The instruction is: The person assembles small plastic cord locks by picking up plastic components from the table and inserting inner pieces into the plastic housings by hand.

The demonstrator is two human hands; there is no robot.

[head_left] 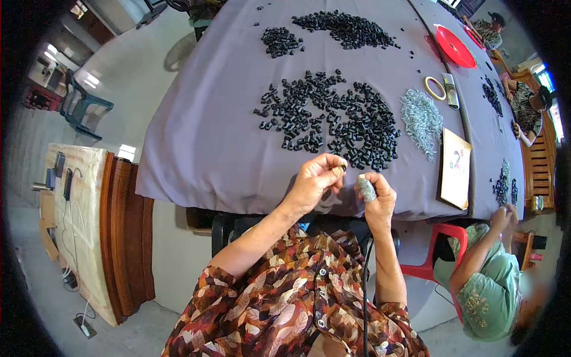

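Observation:
My left hand (312, 183) is over the near edge of the grey cloth, thumb and forefinger pinched on a small black part (343, 168). Just to its right, my right hand (379, 199) is closed, with a grey covering (366, 189) over a finger or thumb; whether it holds a small piece cannot be made out. Beyond both hands lies a wide pile of small black parts (363, 125). A heap of small silvery pieces (422, 122) lies to the right of that pile.
On the cloth-covered table (208, 137) are more black parts (345, 28), a tape roll (435, 88), a cardboard sheet (455, 169) and a red tray (455, 46). A person in green (491, 285) sits at the right; other people are farther along. A marble-topped cabinet (89, 226) stands left.

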